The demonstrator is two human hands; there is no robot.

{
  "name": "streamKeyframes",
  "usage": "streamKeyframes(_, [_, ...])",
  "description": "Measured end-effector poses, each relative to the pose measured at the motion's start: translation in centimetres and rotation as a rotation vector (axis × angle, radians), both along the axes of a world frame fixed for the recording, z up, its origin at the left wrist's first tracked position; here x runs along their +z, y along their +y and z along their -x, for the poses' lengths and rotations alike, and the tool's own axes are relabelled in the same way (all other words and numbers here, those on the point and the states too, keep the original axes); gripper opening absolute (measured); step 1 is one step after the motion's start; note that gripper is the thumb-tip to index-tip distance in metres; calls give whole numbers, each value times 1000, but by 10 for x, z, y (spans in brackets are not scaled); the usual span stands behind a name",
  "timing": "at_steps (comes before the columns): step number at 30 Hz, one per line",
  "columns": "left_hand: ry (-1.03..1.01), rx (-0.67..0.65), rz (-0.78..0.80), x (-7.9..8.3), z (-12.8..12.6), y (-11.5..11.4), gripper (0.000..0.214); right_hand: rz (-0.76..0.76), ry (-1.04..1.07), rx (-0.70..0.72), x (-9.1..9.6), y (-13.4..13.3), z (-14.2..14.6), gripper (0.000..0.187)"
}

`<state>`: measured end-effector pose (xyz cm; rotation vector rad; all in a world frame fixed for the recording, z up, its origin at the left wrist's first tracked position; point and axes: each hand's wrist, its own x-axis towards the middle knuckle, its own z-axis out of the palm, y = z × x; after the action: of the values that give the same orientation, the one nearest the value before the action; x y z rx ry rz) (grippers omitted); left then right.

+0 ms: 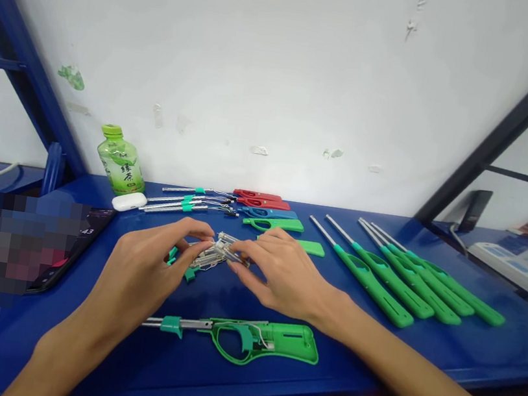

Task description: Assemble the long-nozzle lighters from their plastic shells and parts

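Observation:
My left hand point(149, 267) and my right hand point(278, 269) meet over a small heap of clear plastic lighter parts point(217, 254) with metal wires on the blue table point(371, 344). Fingers of both hands pinch pieces in that heap. Small teal caps point(190, 273) lie beside my left fingers. In front of my hands lies an open green lighter half-shell point(268, 341) with its metal tube and teal collar pointing left.
Several finished green long-nosed lighters point(403, 286) lie at the right. Red, blue and green handle shells point(266, 211) and metal tubes with teal collars point(184, 203) lie behind. A green tea bottle point(120, 161), white earbud case point(128, 201) and a phone point(71, 249) sit left.

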<state>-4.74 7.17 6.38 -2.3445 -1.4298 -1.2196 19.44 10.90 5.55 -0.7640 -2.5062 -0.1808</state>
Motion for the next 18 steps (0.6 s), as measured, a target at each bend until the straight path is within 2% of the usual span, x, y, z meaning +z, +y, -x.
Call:
streamKeyframes(10, [32, 23, -93, 3, -3, -6, 9, 87, 69, 25, -4, 0, 0, 25])
streamKeyframes(18, [87, -2, -228, -1, -2, -6, 15, 257, 134, 88, -1, 0, 0, 30])
